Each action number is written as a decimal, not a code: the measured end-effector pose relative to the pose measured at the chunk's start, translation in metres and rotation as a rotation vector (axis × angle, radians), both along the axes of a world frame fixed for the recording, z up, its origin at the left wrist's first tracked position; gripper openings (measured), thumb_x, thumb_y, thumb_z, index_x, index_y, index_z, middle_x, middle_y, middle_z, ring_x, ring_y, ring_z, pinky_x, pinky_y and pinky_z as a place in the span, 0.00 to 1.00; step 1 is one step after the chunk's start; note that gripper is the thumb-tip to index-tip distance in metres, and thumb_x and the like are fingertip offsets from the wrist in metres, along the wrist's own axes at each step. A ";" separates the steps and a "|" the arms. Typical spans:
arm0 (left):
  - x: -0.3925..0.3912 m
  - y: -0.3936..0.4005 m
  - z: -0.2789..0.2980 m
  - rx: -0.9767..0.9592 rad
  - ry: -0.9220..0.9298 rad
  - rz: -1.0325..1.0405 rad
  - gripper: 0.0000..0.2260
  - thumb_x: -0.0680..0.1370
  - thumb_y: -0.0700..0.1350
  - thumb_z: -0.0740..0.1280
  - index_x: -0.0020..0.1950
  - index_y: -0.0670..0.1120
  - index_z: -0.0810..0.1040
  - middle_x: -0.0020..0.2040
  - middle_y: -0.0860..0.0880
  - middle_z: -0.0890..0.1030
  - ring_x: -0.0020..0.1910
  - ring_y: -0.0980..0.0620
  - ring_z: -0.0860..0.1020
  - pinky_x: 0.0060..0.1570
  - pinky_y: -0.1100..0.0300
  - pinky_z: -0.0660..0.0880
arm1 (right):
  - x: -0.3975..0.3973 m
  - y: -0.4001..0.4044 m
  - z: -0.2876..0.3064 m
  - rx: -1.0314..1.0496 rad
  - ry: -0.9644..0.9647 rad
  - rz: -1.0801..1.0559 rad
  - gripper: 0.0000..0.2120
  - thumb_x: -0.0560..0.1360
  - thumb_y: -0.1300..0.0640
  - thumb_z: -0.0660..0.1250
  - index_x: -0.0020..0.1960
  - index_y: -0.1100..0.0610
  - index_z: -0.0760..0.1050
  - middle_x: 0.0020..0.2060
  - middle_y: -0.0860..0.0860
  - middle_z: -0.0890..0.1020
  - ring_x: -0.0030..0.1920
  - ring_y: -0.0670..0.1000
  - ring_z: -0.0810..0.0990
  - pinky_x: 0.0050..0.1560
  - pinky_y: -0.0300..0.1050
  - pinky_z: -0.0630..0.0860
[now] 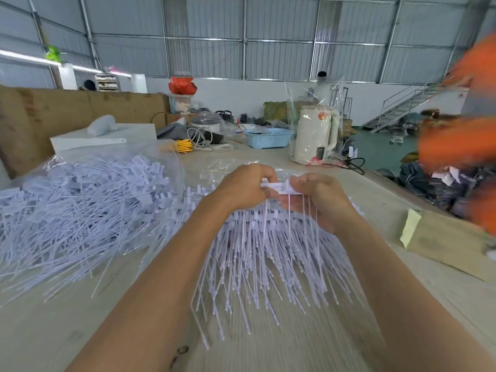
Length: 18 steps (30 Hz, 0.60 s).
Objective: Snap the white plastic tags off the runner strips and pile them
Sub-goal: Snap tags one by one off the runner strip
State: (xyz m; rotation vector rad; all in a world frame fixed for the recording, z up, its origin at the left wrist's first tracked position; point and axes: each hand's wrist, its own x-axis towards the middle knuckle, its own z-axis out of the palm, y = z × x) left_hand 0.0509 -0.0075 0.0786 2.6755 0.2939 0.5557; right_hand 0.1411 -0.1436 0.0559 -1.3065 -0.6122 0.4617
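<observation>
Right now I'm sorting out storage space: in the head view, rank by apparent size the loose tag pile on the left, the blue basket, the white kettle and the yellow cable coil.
1. Loose tag pile, nearest, so flattered.
2. White kettle.
3. Blue basket, farther back.
4. Yellow cable coil.

The tags point(80, 210) were thin white plastic, semi-glossy, heaped on crinkled clear film point(171, 154). The worktop point(295, 345) looked like pale, matt wood with fine grain. A blue plastic basket point(268, 138) had perforated walls. The cream kettle point(314, 135) sat under shiny clear wrap. Brown cardboard point(80, 108) looked rough and dull.
</observation>
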 end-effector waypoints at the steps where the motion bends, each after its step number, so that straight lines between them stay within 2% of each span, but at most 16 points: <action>1: 0.001 -0.002 0.000 0.005 -0.012 -0.006 0.06 0.74 0.48 0.71 0.49 0.51 0.77 0.46 0.51 0.75 0.45 0.50 0.73 0.44 0.58 0.70 | -0.002 0.001 -0.002 0.015 0.005 0.007 0.06 0.76 0.65 0.65 0.40 0.62 0.73 0.34 0.58 0.83 0.33 0.54 0.84 0.33 0.44 0.81; 4: 0.002 -0.003 0.000 -0.014 -0.044 -0.013 0.08 0.73 0.47 0.71 0.50 0.50 0.76 0.47 0.50 0.75 0.45 0.50 0.73 0.40 0.59 0.66 | -0.004 0.005 -0.007 0.016 -0.063 -0.044 0.03 0.76 0.66 0.66 0.46 0.60 0.74 0.35 0.58 0.81 0.30 0.52 0.82 0.34 0.44 0.81; 6: 0.002 -0.003 0.000 -0.031 -0.055 -0.021 0.08 0.73 0.47 0.72 0.50 0.50 0.76 0.47 0.50 0.75 0.45 0.50 0.73 0.41 0.58 0.68 | -0.004 0.007 -0.008 0.030 -0.106 -0.074 0.03 0.76 0.66 0.65 0.48 0.60 0.75 0.34 0.56 0.79 0.27 0.47 0.79 0.32 0.41 0.80; 11: -0.004 0.001 0.006 -0.105 -0.043 -0.056 0.10 0.71 0.45 0.74 0.50 0.47 0.78 0.47 0.47 0.78 0.50 0.46 0.78 0.50 0.53 0.75 | -0.006 0.008 -0.010 0.083 -0.236 -0.041 0.06 0.75 0.68 0.66 0.42 0.61 0.78 0.26 0.52 0.77 0.24 0.45 0.74 0.31 0.38 0.78; 14: -0.008 0.008 0.009 -0.150 -0.026 -0.091 0.07 0.71 0.44 0.74 0.46 0.50 0.78 0.40 0.47 0.79 0.42 0.47 0.80 0.48 0.53 0.77 | -0.006 0.009 -0.011 0.072 -0.295 -0.015 0.05 0.74 0.68 0.67 0.42 0.61 0.78 0.23 0.47 0.78 0.24 0.44 0.75 0.33 0.39 0.79; 18: -0.008 0.012 0.007 -0.221 -0.059 -0.113 0.06 0.74 0.45 0.71 0.41 0.54 0.77 0.34 0.48 0.81 0.29 0.61 0.78 0.40 0.61 0.75 | -0.005 0.011 -0.012 0.062 -0.356 -0.043 0.02 0.74 0.68 0.68 0.43 0.63 0.77 0.25 0.48 0.79 0.24 0.45 0.75 0.34 0.41 0.80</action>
